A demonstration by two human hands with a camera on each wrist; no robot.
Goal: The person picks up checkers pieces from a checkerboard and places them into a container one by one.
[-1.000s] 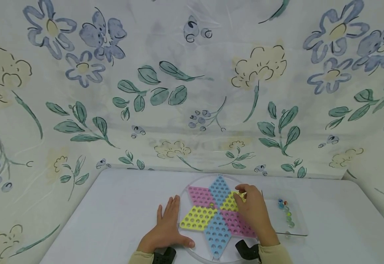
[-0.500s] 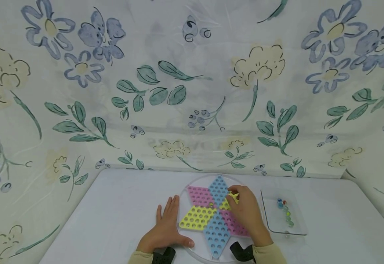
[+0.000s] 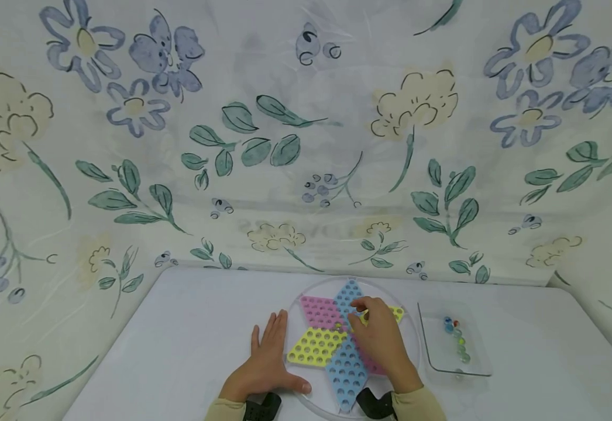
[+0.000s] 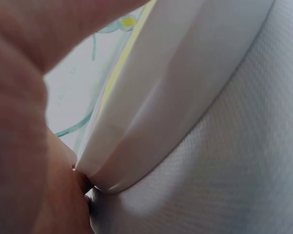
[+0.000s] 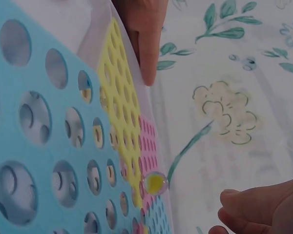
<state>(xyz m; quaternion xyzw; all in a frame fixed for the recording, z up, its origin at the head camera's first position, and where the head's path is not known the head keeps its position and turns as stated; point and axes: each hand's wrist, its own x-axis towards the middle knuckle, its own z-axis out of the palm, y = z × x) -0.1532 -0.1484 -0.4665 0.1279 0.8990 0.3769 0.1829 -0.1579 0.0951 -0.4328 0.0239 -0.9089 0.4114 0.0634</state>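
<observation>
A round Chinese checkers board (image 3: 316,404) carries a six-pointed star in pink, yellow and blue, full of holes. My left hand (image 3: 264,365) lies along its left rim, fingers straight and spread, thumb over the rim. In the left wrist view this hand (image 4: 19,146) is right at the board's pale side edge (image 4: 151,97). My right hand (image 3: 380,333) hovers over the star's right half, fingers bent, with nothing visible between thumb and forefinger. A glass marble (image 3: 337,327) sits near the star's centre. In the right wrist view, a yellow-cored marble (image 5: 155,183) appears left of the fingertips (image 5: 230,197).
Right of the board stands a clear tray (image 3: 459,372) with several marbles (image 3: 461,342) in a loose row. The white table (image 3: 179,339) reaches back to a flower-printed cloth (image 3: 337,175).
My right hand has moved left across the board, from the yellow section on the right toward the star's centre. My left hand has stayed in place.
</observation>
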